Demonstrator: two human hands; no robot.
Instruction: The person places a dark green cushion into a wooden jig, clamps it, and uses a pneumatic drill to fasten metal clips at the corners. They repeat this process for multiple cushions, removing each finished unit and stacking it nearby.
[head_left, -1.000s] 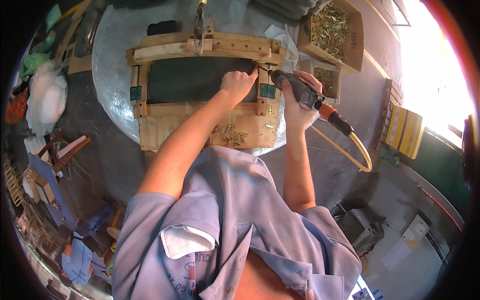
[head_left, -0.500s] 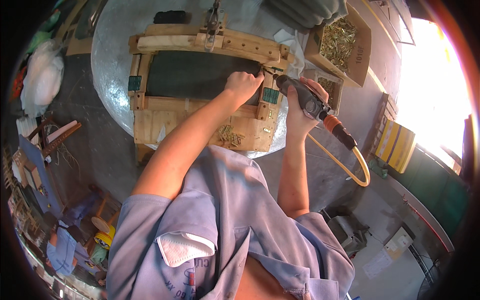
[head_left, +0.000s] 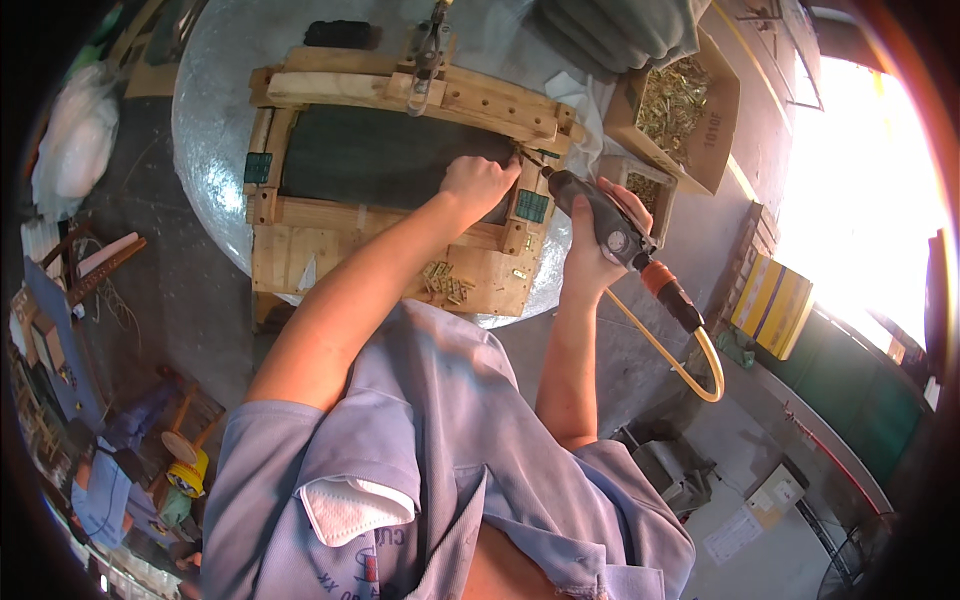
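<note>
My right hand (head_left: 592, 255) is wrapped round a dark air screwdriver (head_left: 577, 196) with an orange collar and a yellow hose (head_left: 655, 348). Its thin bit slants up-left to the far right corner of a dark panel (head_left: 380, 155), which lies inside a wooden jig (head_left: 360, 216). At that same corner, the closed fingers of my left hand (head_left: 475, 186) press close to the bit's tip; whatever they pinch is too small to make out. A metal toggle clamp (head_left: 428, 68) sits on the jig's far rail. Several small brass-coloured pieces (head_left: 447, 283) lie on the board nearest me.
The jig rests on a round, plastic-wrapped table (head_left: 215, 150). Right of it stand a cardboard box (head_left: 715, 140) of brass-coloured pieces and a smaller box (head_left: 668, 200). A grey bundle (head_left: 620, 35) lies at the back, a yellow striped box (head_left: 772, 305) far right. Another person (head_left: 105, 500) is at lower left.
The whole view has shifted slightly, so the jig sits a little further left. Both hands and the screwdriver keep nearly the same places at the panel's corner.
</note>
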